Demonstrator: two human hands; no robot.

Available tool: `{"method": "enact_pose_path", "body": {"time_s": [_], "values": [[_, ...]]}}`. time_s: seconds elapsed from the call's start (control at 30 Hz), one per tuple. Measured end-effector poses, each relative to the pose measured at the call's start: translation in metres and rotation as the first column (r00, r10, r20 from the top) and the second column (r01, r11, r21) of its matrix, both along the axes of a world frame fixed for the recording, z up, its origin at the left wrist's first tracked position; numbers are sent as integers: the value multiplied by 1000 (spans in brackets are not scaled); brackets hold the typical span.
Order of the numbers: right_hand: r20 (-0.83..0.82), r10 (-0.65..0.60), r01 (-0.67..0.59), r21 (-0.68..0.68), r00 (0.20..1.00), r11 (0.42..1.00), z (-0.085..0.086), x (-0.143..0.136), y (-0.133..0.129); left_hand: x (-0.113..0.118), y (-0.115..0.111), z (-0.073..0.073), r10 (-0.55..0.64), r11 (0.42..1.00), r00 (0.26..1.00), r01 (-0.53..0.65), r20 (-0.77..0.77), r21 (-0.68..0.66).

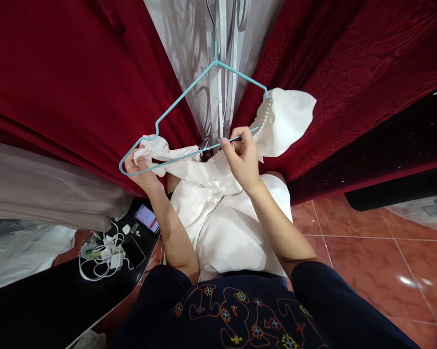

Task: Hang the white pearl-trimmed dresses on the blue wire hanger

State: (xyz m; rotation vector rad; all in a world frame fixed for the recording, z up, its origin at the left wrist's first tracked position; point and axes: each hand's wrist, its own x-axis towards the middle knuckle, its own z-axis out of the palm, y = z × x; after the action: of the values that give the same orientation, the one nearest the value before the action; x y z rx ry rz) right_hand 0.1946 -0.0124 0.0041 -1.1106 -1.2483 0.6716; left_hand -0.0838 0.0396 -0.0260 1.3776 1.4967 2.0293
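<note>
A light-blue clothes hanger [186,92] hangs in front of me, its hook running up past the top edge. A white dress [236,228] with pearl-beaded edging lies over my lap. One of its shoulders [289,121] is looped over the hanger's right end. My left hand [140,169] is at the hanger's left corner, fingers closed on the beaded white strap there; part of the fingers is hidden behind the cloth. My right hand [242,157] pinches the hanger's bottom bar between thumb and forefinger, near the middle.
A black bench [58,295] at the left bears a lit phone [147,218], a dark phone [133,252], tangled white cables [95,271] and a small white case [126,229]. Red garments [95,72] hang on both sides, with sheer white fabric between. Red tiles [352,261] cover the floor.
</note>
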Motion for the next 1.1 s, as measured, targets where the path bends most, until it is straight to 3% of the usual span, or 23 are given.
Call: {"method": "enact_pose_path", "body": {"time_s": [0.1, 0.23, 0.33, 0.43, 0.63, 0.8, 0.87, 0.97, 1.03, 1.1], "values": [[-14, 14, -14, -8, 1000, 1000, 0, 0, 1, 12, -10, 4, 3, 994, 996, 7, -89, 108], [-57, 0, -2, -31, 998, 1000, 2, 2, 1, 20, -19, 21, -248, 955, 945, 276, -214, 108], [-58, -9, 7, -27, 998, 1000, 4, 2, 1, 32, -28, 29, -442, 889, 880, 456, -174, 50], [-63, -23, 21, -26, 998, 999, 5, 0, 2, 59, -39, 30, -571, 821, 821, 571, -13, 17], [-68, -41, 41, -6, 997, 999, 2, -1, 1, 118, -48, 35, -554, 831, 777, 535, 298, 151], [17, -109, 107, 107, 994, 989, 1, 6, -7, 123, -45, 40, -515, 857, 796, 484, 318, 177], [81, -241, 220, 204, 967, 954, 5, 14, -9, 120, -44, 40, -497, 868, 815, 470, 298, 161], [155, -536, 441, 405, 830, 801, 14, 36, -7, 117, -42, 42, -466, 885, 840, 450, 279, 121], [203, -669, 508, 507, 715, 696, 18, 54, 1, 118, -42, 43, -440, 897, 851, 434, 287, 88], [266, -723, 507, 561, 638, 654, 17, 71, 11, 120, -43, 45, -422, 904, 854, 423, 304, 65]]}}
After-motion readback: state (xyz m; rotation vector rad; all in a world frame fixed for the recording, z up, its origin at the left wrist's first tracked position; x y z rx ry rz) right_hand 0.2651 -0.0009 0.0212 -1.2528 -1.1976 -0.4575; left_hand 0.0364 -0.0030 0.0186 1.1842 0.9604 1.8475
